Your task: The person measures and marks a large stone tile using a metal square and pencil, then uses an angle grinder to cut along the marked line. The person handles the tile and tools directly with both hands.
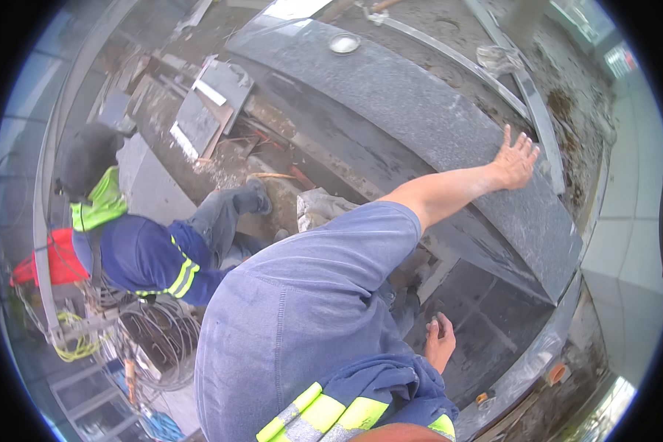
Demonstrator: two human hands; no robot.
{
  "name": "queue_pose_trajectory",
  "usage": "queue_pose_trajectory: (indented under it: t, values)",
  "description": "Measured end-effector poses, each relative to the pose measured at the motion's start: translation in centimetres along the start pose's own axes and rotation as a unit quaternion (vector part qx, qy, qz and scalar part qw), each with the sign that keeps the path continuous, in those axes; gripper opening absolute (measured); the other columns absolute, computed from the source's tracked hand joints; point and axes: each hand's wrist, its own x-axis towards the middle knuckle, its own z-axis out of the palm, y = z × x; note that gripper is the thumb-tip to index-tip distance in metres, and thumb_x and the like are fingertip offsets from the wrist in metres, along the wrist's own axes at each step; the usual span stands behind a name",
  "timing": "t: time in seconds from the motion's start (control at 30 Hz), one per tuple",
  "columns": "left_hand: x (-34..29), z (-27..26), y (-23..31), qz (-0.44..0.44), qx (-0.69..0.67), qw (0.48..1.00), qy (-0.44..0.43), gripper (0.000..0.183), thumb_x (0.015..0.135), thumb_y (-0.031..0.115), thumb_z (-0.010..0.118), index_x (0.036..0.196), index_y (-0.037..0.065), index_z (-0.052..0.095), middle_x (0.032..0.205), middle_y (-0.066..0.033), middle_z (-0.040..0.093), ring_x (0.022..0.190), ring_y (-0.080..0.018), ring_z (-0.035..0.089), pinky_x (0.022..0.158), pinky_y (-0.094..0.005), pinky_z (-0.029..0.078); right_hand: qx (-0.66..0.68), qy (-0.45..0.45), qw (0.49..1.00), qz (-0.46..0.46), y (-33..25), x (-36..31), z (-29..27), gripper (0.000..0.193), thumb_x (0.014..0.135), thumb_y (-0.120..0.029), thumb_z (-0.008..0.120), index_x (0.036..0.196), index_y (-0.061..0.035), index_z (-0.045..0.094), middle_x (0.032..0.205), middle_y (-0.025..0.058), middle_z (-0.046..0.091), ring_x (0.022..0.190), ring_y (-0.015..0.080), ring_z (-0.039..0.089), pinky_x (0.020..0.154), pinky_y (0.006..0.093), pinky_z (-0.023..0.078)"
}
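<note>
My left hand lies with spread fingers on top of a long grey stone slab, near its right end. Nothing is held in it. My arm reaches across the slab from a blue sleeve. Lower down, my right hand hovers over dark floor tiles, apart from the slab. Its fingers are loosely bent and apart, with no object visible between them. A round, pale disc-like thing rests on the slab's far part. Below the slab's near edge runs a darker stone face.
At left a co-worker in navy with reflective bands crouches beside rubble. Broken stone pieces lie beyond, and coiled cables lie behind the co-worker. Metal bars cross the dirt past the slab. A pale tiled wall stands at right.
</note>
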Motion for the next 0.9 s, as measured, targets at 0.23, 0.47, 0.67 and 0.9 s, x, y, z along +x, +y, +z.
queue_pose_trajectory:
  t: [0.23,0.47,0.67,0.9]
  values:
    - [-14.8,-6.6,-0.7,-0.022,-0.117,0.920,0.375,0.029,0.089,0.007,0.071,0.118,0.006,0.075,0.130,-0.0160,0.067,0.139,-0.0346,0.057,0.125,-0.0651,0.033,-0.024,-0.021,0.961,-0.273,-11.3,12.2,-4.1,0.028,0.112,-0.016,0.067,0.134,-0.0007,0.074,0.107,0.0070,0.076,0.088,0.0106,0.068,0.076,0.0262,0.056]
    - [-43.2,-0.3,2.2,-0.311,-0.020,0.860,0.405,0.035,0.084,-0.006,0.069,0.115,0.008,0.074,0.107,-0.0096,0.064,0.105,-0.0327,0.065,0.093,-0.0458,0.053,0.043,-0.183,0.902,-0.390,-15.9,19.0,-1.7,0.013,0.108,-0.012,0.073,0.118,-0.0031,0.072,0.103,0.0053,0.076,0.084,0.0087,0.067,0.072,0.0240,0.054]
    - [-62.7,3.5,20.6,-0.617,-0.028,0.702,0.355,0.023,0.087,0.002,0.071,0.109,0.004,0.078,0.098,-0.0154,0.076,0.093,-0.0332,0.075,0.086,-0.0449,0.060,0.028,-0.404,0.851,-0.334,-10.8,14.3,1.1,0.011,0.101,-0.009,0.082,0.107,-0.0020,0.076,0.095,0.0045,0.077,0.083,0.0097,0.070,0.068,0.0238,0.053]
    - [-70.0,3.4,26.3,-0.713,-0.095,0.526,0.455,0.021,0.090,0.014,0.072,0.108,0.006,0.080,0.098,-0.0182,0.081,0.093,-0.0321,0.080,0.084,-0.0437,0.062,-0.117,-0.536,0.727,-0.413,-8.1,7.9,7.6,0.024,0.111,-0.021,0.068,0.113,0.0006,0.079,0.098,0.0075,0.078,0.076,0.0103,0.064,0.064,0.0254,0.049]
